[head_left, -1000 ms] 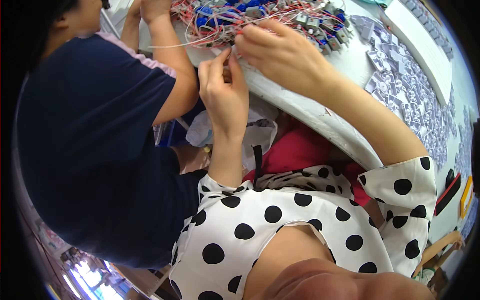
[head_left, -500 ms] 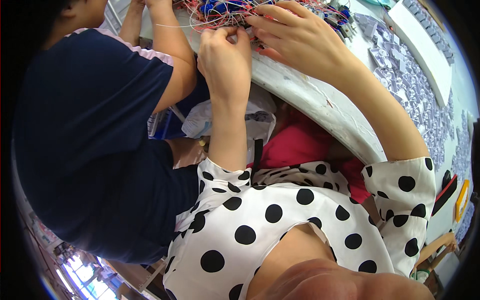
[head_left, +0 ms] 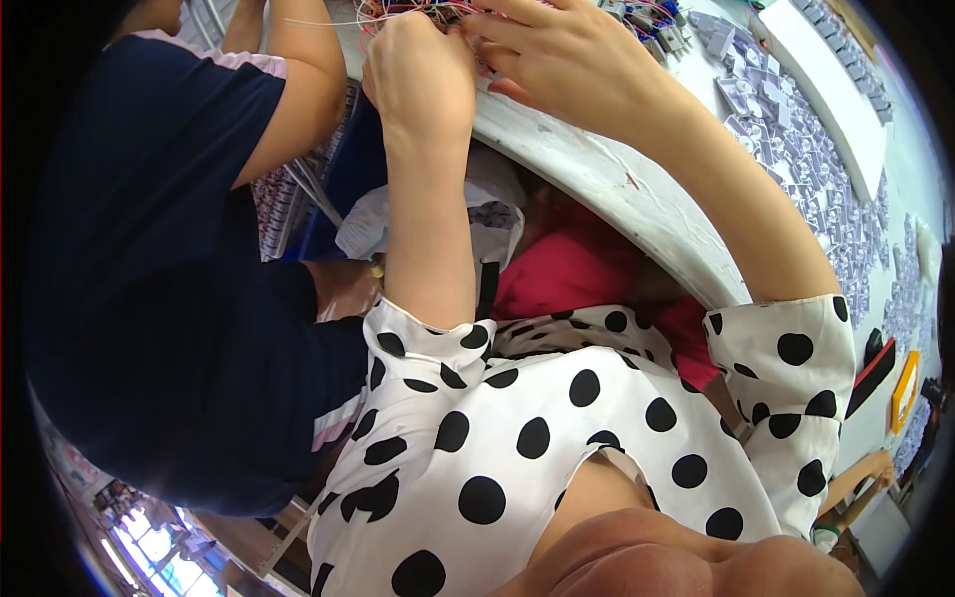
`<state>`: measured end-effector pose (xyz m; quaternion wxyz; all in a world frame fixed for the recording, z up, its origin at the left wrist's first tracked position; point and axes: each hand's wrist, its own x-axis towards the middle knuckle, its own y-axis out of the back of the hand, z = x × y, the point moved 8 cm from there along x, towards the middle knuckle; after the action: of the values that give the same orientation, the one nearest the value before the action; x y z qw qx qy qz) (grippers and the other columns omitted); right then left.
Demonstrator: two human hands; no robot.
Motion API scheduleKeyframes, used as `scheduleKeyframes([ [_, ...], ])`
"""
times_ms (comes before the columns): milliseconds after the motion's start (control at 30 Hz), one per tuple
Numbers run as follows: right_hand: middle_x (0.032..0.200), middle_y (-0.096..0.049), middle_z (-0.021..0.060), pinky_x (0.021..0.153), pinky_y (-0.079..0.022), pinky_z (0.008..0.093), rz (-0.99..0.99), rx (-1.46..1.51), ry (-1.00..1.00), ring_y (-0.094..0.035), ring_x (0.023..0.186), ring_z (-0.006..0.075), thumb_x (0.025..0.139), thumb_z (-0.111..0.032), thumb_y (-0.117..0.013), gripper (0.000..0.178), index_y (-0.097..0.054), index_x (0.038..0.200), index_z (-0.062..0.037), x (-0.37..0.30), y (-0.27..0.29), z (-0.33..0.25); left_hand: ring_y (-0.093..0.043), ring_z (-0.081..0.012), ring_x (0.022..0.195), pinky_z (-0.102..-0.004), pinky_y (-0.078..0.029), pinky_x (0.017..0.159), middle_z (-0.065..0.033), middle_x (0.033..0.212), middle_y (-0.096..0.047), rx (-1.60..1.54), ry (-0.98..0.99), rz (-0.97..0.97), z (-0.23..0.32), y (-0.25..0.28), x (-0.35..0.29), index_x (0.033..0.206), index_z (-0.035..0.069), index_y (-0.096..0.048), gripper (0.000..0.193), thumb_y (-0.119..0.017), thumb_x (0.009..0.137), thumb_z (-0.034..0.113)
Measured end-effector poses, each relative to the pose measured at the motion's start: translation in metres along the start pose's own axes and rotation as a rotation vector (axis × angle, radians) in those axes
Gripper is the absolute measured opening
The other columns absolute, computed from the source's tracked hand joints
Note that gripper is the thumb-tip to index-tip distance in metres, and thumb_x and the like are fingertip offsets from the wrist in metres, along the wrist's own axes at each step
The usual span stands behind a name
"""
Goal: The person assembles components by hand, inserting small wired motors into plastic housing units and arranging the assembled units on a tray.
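Note:
My left hand (head_left: 423,70) is a closed fist at the white table's rounded edge (head_left: 597,184), pressed into a tangle of thin red and white wires (head_left: 398,12) at the top of the picture. What its fingers pinch is hidden by the knuckles. My right hand (head_left: 562,55) lies just to the right, fingers curled over the same wire tangle and touching the left hand. Small grey connector parts (head_left: 667,30) on wires sit beyond the right hand.
A person in a dark blue shirt (head_left: 149,269) sits close on my left, an arm (head_left: 298,70) reaching to the table. Many small grey parts (head_left: 796,149) cover the table at right, beside a long white tray (head_left: 826,90). White plastic bag (head_left: 477,219) lies under the table.
Both hands have drifted toward the top of the picture and closer together. The left hand has closed into a fist over the wires. Much of the wire pile has left the view.

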<state>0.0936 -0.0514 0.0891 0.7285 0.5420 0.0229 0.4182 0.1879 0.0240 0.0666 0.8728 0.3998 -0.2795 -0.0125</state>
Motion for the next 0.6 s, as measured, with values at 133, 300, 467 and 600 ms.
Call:
scheduleKeyframes([
  [133, 0.108, -0.067, 0.0048, 0.103, -0.039, 0.0352, 0.035, 0.043, 0.041, -0.052, 0.118, 0.0216, 0.082, -0.02, -0.06, 0.019, -0.074, 0.084, -0.0064, 0.004, 0.005, -0.01, -0.069, -0.0469, 0.081, -0.051, -0.052, 0.068, -0.0355, 0.08, -0.063, -0.057, -0.036, -0.021, -0.005, 0.004, 0.006, 0.081, -0.007, -0.072, 0.028, -0.068, 0.083, 0.021],
  [300, 0.109, -0.067, 0.0065, 0.106, -0.039, 0.036, 0.031, -0.012, -0.007, -0.052, 0.119, 0.0233, 0.083, -0.021, -0.059, 0.023, -0.074, 0.088, -0.0047, -0.007, 0.003, -0.01, -0.07, -0.0441, 0.08, -0.048, -0.054, 0.074, -0.0292, 0.077, -0.067, -0.048, 0.006, 0.012, -0.002, -0.007, -0.001, 0.083, -0.006, -0.074, 0.028, -0.072, 0.081, 0.022],
  [467, 0.109, -0.067, 0.0073, 0.107, -0.038, 0.037, 0.061, -0.004, -0.013, -0.053, 0.118, 0.024, 0.083, -0.022, -0.058, 0.025, -0.074, 0.09, -0.0038, -0.02, 0.012, -0.015, -0.072, -0.0406, 0.077, -0.0432, -0.056, 0.078, -0.024, 0.075, -0.071, -0.154, 0.107, 0.062, -0.006, -0.001, -0.009, 0.078, -0.006, -0.074, 0.028, -0.075, 0.078, 0.023],
  [600, 0.107, -0.067, 0.0062, 0.11, -0.037, 0.0397, -0.001, 0.01, 0.009, -0.053, 0.117, 0.0234, 0.083, -0.021, -0.059, 0.022, -0.073, 0.085, -0.0049, -0.023, 0.01, -0.016, -0.073, -0.0352, 0.074, -0.0402, -0.056, 0.077, -0.023, 0.074, -0.072, -0.219, 0.199, 0.083, -0.017, 0.0, -0.01, 0.08, -0.006, -0.075, 0.028, -0.077, 0.075, 0.022],
])
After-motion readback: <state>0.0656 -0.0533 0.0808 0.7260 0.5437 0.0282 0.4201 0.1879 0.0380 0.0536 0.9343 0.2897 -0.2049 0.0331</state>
